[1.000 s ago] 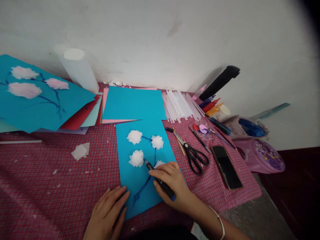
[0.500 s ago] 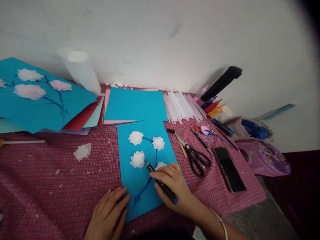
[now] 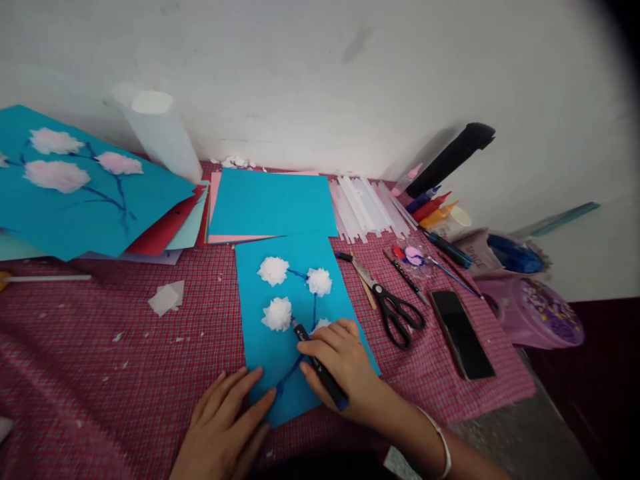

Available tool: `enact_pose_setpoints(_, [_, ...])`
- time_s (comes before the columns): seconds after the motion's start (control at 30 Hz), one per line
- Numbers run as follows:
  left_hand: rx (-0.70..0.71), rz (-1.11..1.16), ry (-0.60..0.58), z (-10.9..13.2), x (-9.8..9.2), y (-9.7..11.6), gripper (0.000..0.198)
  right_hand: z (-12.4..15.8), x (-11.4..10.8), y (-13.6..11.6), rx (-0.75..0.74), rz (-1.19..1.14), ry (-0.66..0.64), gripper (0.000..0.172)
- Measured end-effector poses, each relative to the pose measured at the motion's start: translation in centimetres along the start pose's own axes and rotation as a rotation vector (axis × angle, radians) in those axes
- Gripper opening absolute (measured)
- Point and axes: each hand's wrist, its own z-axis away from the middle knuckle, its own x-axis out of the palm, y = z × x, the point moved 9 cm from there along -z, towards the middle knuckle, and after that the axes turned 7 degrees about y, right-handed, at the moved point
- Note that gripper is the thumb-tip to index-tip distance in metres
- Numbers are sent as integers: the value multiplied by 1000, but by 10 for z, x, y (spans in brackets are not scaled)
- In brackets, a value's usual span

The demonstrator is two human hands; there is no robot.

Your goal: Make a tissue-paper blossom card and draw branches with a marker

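Note:
My right hand (image 3: 340, 370) is closed around a dark marker pen (image 3: 325, 377), its tip at the edge of a white paper flower (image 3: 278, 314). Beneath lies a blue paper sheet (image 3: 270, 357) bearing several such flowers and dark blue drawn lines. One flower is partly hidden behind my right hand. My left hand (image 3: 225, 420) rests flat with fingers spread, its fingertips on the sheet's lower left edge.
Right of the sheet lie black-handled scissors (image 3: 395, 310), a brush, a paint palette (image 3: 414, 257) and a phone (image 3: 461, 335). Behind are a stacked blue sheet (image 3: 273, 203) and white strips (image 3: 367, 207). A finished-looking flower picture (image 3: 65, 223) lies left, near a white roll (image 3: 165, 137).
My left hand has shifted slightly right, its fingers reaching further onto the sheet. The marker stays in my right hand, its tip still by the same flower. The view has moved a little.

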Motion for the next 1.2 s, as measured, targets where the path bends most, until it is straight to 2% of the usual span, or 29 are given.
enact_pose_setpoints(0.1, [-26, 57, 27, 3, -6, 1, 31, 0, 2, -1, -7, 24, 15, 14])
enact_pose_setpoints(0.2, [-102, 231, 129, 5, -22, 0, 25, 1, 4, 1, 0, 22, 28, 15])
enact_pose_setpoints(0.3, [-63, 362, 150, 3, -30, 8, 19, 2, 3, 1, 10, 19, 39, 15])
enact_pose_setpoints(0.43, [114, 398, -8, -1, -12, 34, 31, 0, 2, 0, 22, 21, 36, 14])
enact_pose_setpoints(0.5, [69, 429, -17, -4, -6, 35, 37, 1, 2, -2, 23, 20, 36, 14])
enact_pose_setpoints(0.6, [-23, 480, 15, -11, -5, 31, 33, 5, 2, -3, 26, 39, 48, 14])
enact_pose_setpoints(0.7, [8, 494, -29, -16, -5, 34, 30, 14, 1, -5, 36, 65, 75, 15])
enact_pose_setpoints(0.83, [21, 471, -19, -20, -9, 32, 26, 28, 0, -8, 47, 83, 88, 17])
enact_pose_setpoints(0.97, [17, 462, 8, -18, -8, 31, 26, 43, -2, -12, 71, 82, 72, 19])
enact_pose_setpoints(1.2, [2, 456, -42, -14, -4, 32, 25, 62, -5, -18, 88, 53, 78, 20])
